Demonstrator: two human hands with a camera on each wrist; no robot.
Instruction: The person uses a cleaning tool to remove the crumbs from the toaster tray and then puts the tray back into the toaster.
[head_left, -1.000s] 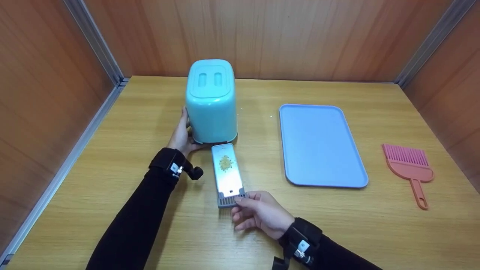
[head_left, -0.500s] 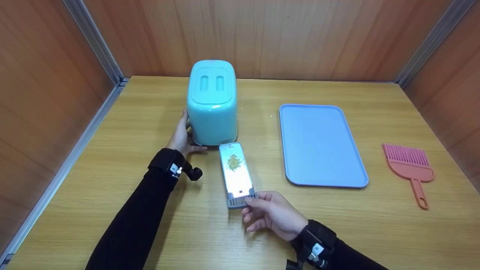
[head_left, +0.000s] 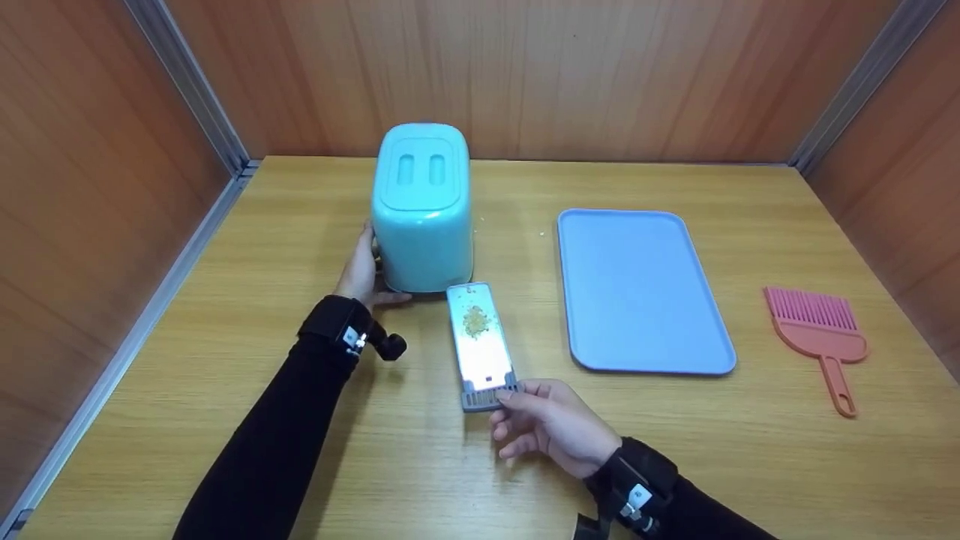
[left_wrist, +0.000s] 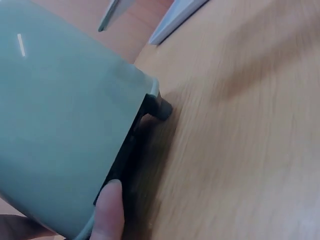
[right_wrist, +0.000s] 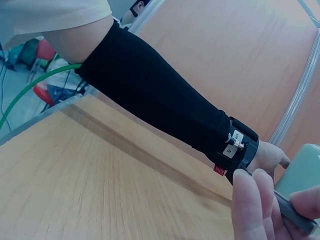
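The left hand [head_left: 358,271] reaches forward, palm inward, fingers straight and thumb low; its forearm lies in a black sleeve with a dark wrist strap; the right hand [head_left: 551,424] sits nearer the body, thumb and forefinger pinched together, other fingers loosely curled beneath.

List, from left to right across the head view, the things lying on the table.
Turquoise toaster → crumb tray → blue tray → pink brush.
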